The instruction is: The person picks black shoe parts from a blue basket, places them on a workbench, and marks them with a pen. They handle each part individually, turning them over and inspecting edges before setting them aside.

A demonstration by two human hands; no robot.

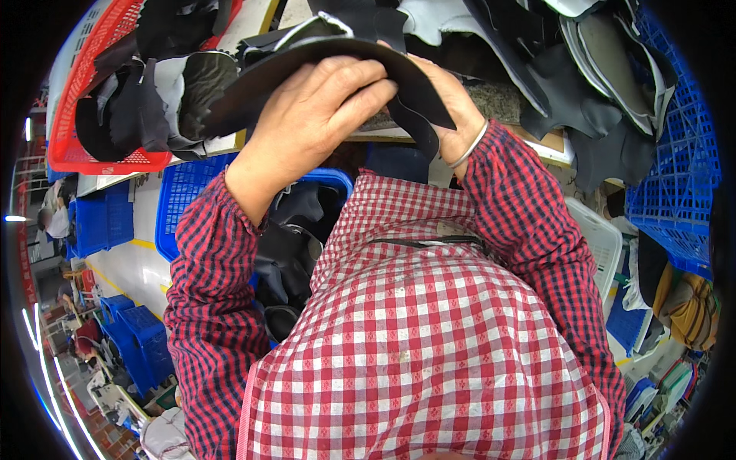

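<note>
Both hands hold a broad, curved black leather piece [249,90] up at the work table. My left hand [318,107] is closed on it, its fingers curled over the near face by the middle. At the right end, my right hand [452,96] grips the same piece from behind, with most of its fingers hidden by the leather. A narrow black flap [414,123] hangs down between the hands. Left of the piece, black and grey leather cuttings [172,96] lie at the table edge.
A red plastic basket [73,142] stands at the left, with black pieces in it. More leather pieces [563,88] pile up on the right, beside a blue crate [675,199]. Below the table sits a blue bin [337,178] with black pieces inside. A white basket [602,238] is at lower right.
</note>
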